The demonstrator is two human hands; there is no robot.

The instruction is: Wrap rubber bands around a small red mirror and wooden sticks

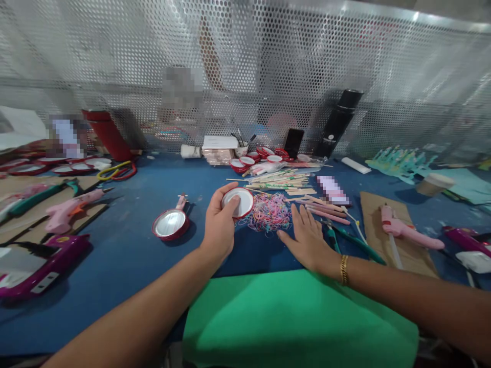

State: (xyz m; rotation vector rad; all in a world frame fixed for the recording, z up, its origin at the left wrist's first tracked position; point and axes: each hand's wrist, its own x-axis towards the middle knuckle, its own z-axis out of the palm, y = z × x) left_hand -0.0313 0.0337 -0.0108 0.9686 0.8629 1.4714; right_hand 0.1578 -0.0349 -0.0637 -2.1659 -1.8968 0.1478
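My left hand [220, 225] grips a round jar lid [241, 203] with a red rim and a white inside, the thumb pressed on its inner face. Just right of the lid lies a tangled heap of thin coloured strands [270, 212]. Beside that heap, my right hand [309, 232] rests low with its fingers stretched out and holds nothing. Several sticks [326, 207] in pinkish and pale wood tones lie beyond its fingertips. To the left stands a red-rimmed round tin [171, 225] with a shiny inside and a small piece attached at the back.
A green sheet [299, 317] covers the near edge. Pink glue guns [410, 230] [71, 209] lie on cardboard at both sides, and green-handled pliers [356, 243] lie right. At the back are more red lids [264, 155], a black bottle [339, 125] and a red bottle [109, 135].
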